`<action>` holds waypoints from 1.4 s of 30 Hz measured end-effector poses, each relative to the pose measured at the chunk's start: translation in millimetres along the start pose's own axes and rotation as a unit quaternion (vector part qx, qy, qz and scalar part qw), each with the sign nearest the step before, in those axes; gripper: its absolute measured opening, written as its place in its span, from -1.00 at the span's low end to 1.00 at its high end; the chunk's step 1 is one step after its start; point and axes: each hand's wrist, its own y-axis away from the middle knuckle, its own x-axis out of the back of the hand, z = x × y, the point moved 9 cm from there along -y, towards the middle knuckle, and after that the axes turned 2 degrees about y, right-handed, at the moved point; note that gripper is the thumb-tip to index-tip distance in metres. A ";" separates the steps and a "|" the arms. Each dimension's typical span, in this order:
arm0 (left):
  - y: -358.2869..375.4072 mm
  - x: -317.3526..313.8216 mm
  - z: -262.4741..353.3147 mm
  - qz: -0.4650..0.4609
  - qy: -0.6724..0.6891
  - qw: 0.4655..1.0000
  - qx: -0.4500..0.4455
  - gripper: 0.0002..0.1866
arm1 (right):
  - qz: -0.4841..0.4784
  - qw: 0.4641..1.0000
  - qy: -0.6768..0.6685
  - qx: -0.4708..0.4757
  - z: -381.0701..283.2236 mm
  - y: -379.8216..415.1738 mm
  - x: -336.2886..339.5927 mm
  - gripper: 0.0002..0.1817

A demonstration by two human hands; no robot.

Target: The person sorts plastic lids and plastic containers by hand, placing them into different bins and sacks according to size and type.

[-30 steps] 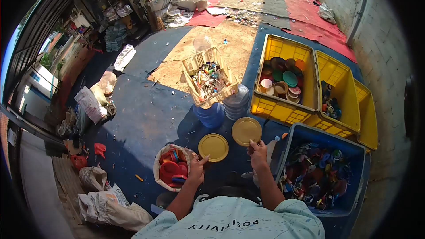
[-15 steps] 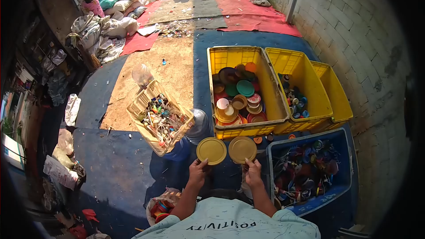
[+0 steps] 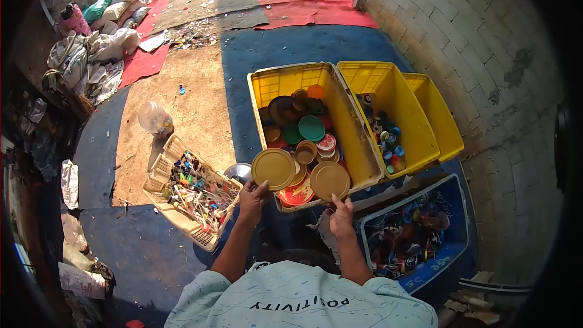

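Note:
My left hand (image 3: 251, 201) grips a round gold lid (image 3: 273, 169) by its lower edge. A second gold lid (image 3: 330, 181) is pinched at its bottom edge by my right hand (image 3: 342, 217). Both lids are held flat side up over the near end of a large yellow crate (image 3: 349, 136). Inside that crate lie lids of several colours, among them a green lid (image 3: 311, 128), an orange lid (image 3: 315, 92) and a red lid (image 3: 296, 194) partly hidden behind the gold ones.
Two more yellow crates (image 3: 419, 136) stand to the right, the nearer one with small caps. A blue crate (image 3: 452, 254) of mixed caps sits at lower right. On the left are a cream basket (image 3: 206, 238) of small plastic pieces and a clear jar (image 3: 154, 120). A block wall (image 3: 486, 54) borders the right.
Both hands have carried the gold lids forward, from in front of the yellow crate to over its near end. The view has shifted to the right.

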 end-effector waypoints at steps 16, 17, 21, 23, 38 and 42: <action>-221.5 -98.1 -15.6 0.108 0.043 0.991 0.063 -0.79 | -0.120 0.990 0.047 -0.057 -44.4 -282.0 -143.0 -0.78; -244.9 -99.9 -10.6 0.084 0.059 0.994 0.044 -0.76 | -0.124 0.990 0.049 -0.050 -53.9 -293.4 -156.8 -0.78; -285.6 -96.2 -0.1 0.182 0.101 0.974 0.095 -0.60 | -0.143 0.983 0.084 -0.074 -71.8 -331.7 -201.3 -0.74; -291.6 -86.1 -16.3 0.206 0.113 0.963 0.133 -0.55 | -0.165 0.974 0.109 -0.113 -47.1 -355.1 -198.0 -0.64; -121.6 -64.8 -73.4 0.029 0.107 0.979 0.169 -0.68 | -0.132 0.974 0.123 -0.134 11.6 -184.7 -38.8 -0.74; -48.6 -66.8 -78.3 -0.043 0.099 0.977 0.183 -0.72 | -0.117 0.979 0.163 -0.020 -13.5 -121.6 -35.0 -0.65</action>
